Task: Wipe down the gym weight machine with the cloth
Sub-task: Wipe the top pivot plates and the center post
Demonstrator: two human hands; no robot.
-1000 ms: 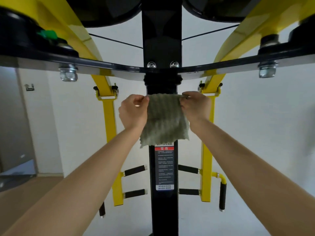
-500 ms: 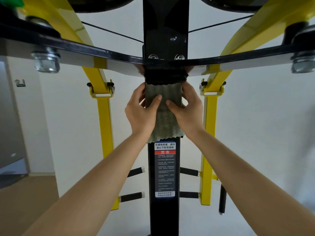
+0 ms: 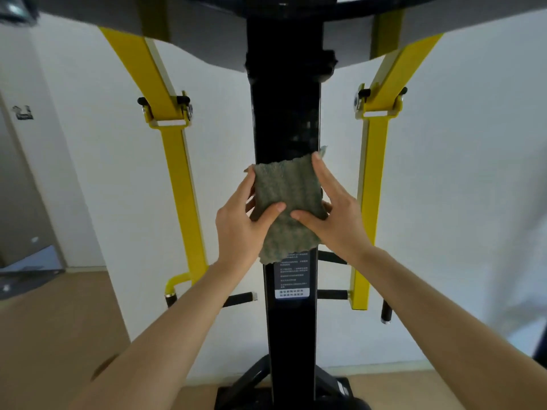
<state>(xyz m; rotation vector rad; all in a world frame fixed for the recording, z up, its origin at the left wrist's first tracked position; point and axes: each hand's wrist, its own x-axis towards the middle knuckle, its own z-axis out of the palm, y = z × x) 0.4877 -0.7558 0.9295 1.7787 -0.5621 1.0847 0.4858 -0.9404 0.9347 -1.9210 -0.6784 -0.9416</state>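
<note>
The gym machine's black upright post (image 3: 285,113) rises through the middle of the view. A grey-green ribbed cloth (image 3: 287,190) is wrapped over its front at mid height. My left hand (image 3: 236,229) grips the cloth's left side, thumb across the front and fingers round the post's edge. My right hand (image 3: 337,214) holds the right side the same way, its forefinger lying up along the cloth's edge. The cloth's lower hem hangs over the top of a printed warning label (image 3: 292,281).
Yellow lever arms hang at either side, left arm (image 3: 180,184) and right arm (image 3: 365,202), with black foam handles low down. A dark crossbar (image 3: 414,28) spans overhead. The black base (image 3: 334,389) stands on wooden floor (image 3: 59,335) by a white wall. A grey door (image 3: 17,202) is at far left.
Both hands have slid the cloth down the post from just under the crossbar to mid height. Earlier they pinched its top corners; they now clamp it round the post. The view tilted down.
</note>
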